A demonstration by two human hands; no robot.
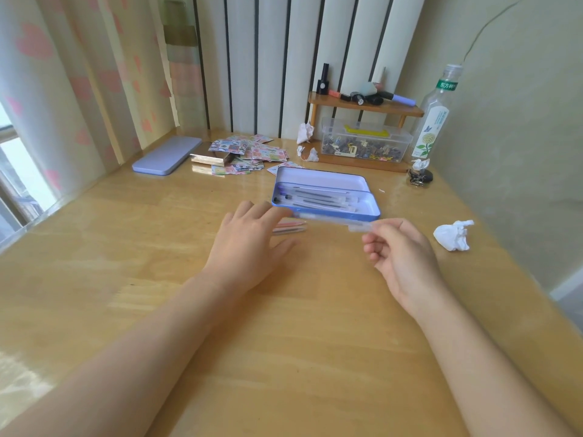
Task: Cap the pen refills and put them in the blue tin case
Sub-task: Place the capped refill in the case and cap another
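The blue tin case (367, 188) lies open in the middle of the wooden desk, with several capped pen refills (318, 198) in its left half. My right hand (402, 253) pinches one clear refill (328, 219) by its right end and holds it level just in front of the case's near wall. My left hand (249, 244) is spread flat, fingers apart, its fingertips by the case's near left corner and over two loose reddish refills (288, 227) on the desk. The case's lid (167, 155) lies apart at the back left.
Patterned stickers (249, 152) and a small shiny box (211, 157) lie behind the case. A clear bin of small parts (366, 143) sits under a wooden shelf (366, 105). A bottle (437, 118) stands at the back right. A crumpled tissue (452, 234) lies right of my right hand.
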